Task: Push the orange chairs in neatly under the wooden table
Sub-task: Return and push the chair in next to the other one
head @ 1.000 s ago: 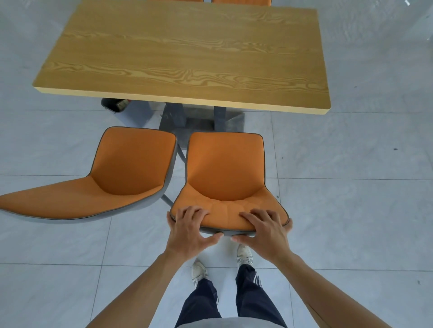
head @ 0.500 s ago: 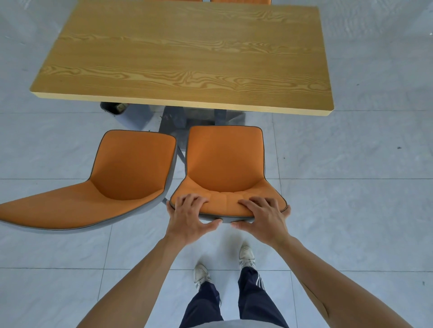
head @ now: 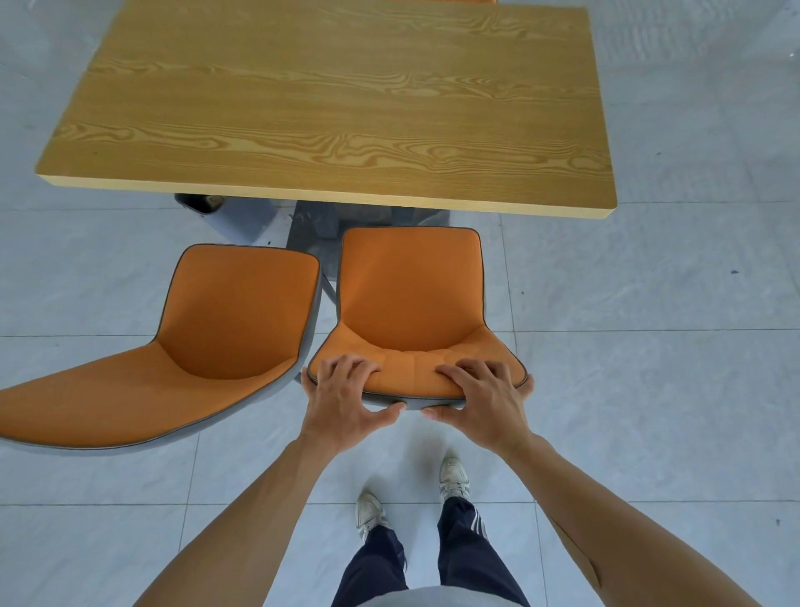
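A wooden table (head: 337, 99) stands ahead on a grey tiled floor. Two orange chairs face it on my side. The right orange chair (head: 411, 294) has its seat front close to the table's near edge. My left hand (head: 346, 398) and my right hand (head: 485, 400) both grip the top of its backrest, fingers over the cushion and thumbs under the rim. The left orange chair (head: 208, 342) stands beside it, farther out from the table and angled left, with nobody touching it.
The table's dark grey pedestal base (head: 316, 225) shows beneath the near edge, with a small dark object (head: 199, 202) on the floor to its left. Orange chair tops (head: 441, 1) peek beyond the table's far edge. My feet (head: 411, 494) stand behind the held chair.
The right chair has slid forward toward the table with both hands on its backrest; its seat front is now nearly at the table's edge. The left chair stayed put.
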`<state>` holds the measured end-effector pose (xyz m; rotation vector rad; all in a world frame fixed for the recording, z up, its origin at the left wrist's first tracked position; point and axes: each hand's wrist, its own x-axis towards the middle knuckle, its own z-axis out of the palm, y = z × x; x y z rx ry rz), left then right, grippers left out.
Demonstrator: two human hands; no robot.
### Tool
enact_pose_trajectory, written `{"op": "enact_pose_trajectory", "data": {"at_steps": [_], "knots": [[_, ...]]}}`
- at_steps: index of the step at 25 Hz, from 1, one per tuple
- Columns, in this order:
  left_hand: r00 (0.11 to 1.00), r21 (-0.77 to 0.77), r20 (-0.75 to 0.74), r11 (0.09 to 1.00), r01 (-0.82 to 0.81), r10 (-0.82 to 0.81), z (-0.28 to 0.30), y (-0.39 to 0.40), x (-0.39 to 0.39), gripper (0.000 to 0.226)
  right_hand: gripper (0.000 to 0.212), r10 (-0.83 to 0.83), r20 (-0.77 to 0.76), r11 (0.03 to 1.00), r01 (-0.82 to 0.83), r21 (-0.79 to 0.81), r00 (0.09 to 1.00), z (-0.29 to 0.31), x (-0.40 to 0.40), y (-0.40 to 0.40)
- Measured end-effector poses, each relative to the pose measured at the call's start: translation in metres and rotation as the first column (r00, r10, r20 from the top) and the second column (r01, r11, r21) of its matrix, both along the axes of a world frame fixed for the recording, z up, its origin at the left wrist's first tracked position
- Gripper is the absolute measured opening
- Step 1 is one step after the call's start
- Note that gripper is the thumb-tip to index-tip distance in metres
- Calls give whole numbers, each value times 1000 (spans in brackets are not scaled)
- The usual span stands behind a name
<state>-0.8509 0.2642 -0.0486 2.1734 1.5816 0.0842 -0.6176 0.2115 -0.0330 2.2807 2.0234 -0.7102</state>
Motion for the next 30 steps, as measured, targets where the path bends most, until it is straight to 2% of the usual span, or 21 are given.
{"op": "enact_pose_trajectory", "data": {"at_steps": [6, 13, 17, 19, 23, 27, 30], "knots": [[1000, -37, -26, 999, 5, -6, 0, 3, -1, 71, 77, -3, -7, 1000, 3, 7, 1000, -4, 1, 0], [995, -122, -96, 992, -27, 15, 7, 3, 1, 71, 74, 4, -4, 998, -5, -68, 1000, 0, 2, 1], [972, -230, -220, 964, -133, 82, 16, -6, 6, 84, 72, 39, -42, 979, -47, -198, 998, 8, 7, 7], [963, -216, -231, 957, -192, 141, 21, -19, 12, 84, 67, 72, -88, 962, -92, -256, 994, 13, 11, 7], [960, -198, -139, 943, -267, 242, 38, -41, 10, 73, 61, 151, -32, 952, -154, -265, 988, 34, 6, 17], [923, -275, -50, 883, -380, 382, 64, -63, -32, 72, 63, 318, -136, 908, -343, -242, 938, 56, -38, 27], [848, -272, 46, 824, -497, 527, 86, -94, -88, 69, 61, 440, -206, 866, -474, -162, 874, 71, -93, 33]]}}
